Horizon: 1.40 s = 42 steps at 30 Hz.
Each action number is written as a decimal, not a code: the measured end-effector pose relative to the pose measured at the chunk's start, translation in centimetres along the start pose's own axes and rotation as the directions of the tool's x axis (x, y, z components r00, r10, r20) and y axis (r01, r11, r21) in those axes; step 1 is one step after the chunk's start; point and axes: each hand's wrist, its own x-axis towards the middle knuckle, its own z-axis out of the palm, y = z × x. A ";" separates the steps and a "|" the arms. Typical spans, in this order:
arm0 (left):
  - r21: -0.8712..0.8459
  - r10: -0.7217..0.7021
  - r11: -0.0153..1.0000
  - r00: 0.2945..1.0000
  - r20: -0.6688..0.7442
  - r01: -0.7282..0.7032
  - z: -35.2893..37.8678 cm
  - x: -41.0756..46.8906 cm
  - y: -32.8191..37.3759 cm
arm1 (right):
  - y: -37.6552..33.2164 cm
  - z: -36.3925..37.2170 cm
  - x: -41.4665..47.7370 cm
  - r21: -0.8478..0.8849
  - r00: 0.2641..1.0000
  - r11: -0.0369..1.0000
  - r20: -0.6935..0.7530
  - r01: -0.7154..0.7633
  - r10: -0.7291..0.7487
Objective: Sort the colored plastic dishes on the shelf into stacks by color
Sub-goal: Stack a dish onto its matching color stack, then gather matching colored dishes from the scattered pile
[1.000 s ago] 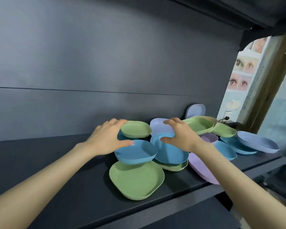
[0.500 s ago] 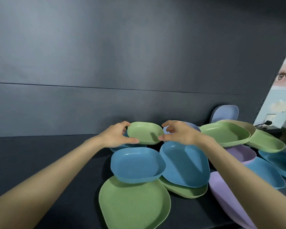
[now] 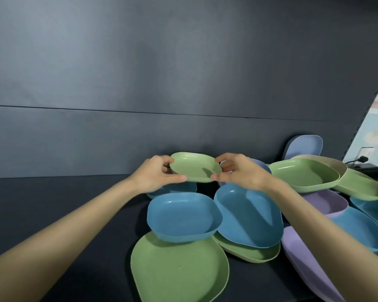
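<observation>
- Small green dish [image 3: 195,166] is held at the back of the shelf [image 3: 52,203], near the wall [image 3: 183,83]. It is just above a rear blue dish [image 3: 175,188] that is half hidden under the left hand.
- Left hand [image 3: 155,175] pinches the dish's left rim, thumb on the near edge and fingers curled over the far edge. Right hand [image 3: 242,171] pinches the right rim the same way.
- A second ago the hands were on different dishes: the left was by the front blue dish [image 3: 183,216], and the right hovered, fingers loose, over the second blue dish [image 3: 249,216].
- Half a second ago both hands had reached the small green dish. Now both grips have closed on it, and it seems to sit a little higher, tipped towards the camera.
- My reading for the task: a first green piece has been picked, and the sorting has hardly begun. The colours are still mixed.
- Big green plate [image 3: 179,269] lies in front, partly under the front blue dish.
- Another green dish [image 3: 249,252] lies under the second blue one.
- Two more green dishes [image 3: 303,173] overlap at the right, above purple dishes [image 3: 323,201].
- The likely next move is to carry the small dish to a spot for greens. The big plate would serve only once the blue dish is off it.
- The risk is that the overlapping dishes shift when a neighbour is lifted.
</observation>
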 end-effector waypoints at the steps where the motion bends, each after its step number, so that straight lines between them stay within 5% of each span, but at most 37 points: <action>1: -0.011 0.010 1.000 0.999 -0.031 -0.010 -0.2 -0.4 0.3 | -0.4 -0.1 -0.3 0.006 0.999 1.000 -0.032 0.020 -0.020; 15: -0.187 0.032 0.976 0.921 -0.389 -0.113 -3.2 -12.4 2.7 | -5.5 2.7 -7.4 0.154 0.940 0.949 -0.248 0.275 -0.232; 24: -0.103 -0.011 0.994 0.891 -0.454 -0.041 -7.1 -20.5 -1.2 | -11.2 8.8 -10.5 -0.011 0.925 0.937 -0.154 0.349 -0.347; 42: 0.171 -0.069 0.980 0.979 -0.194 0.103 -13.2 -28.1 -10.6 | -18.6 19.2 -12.7 -0.130 0.976 0.969 0.088 0.210 -0.200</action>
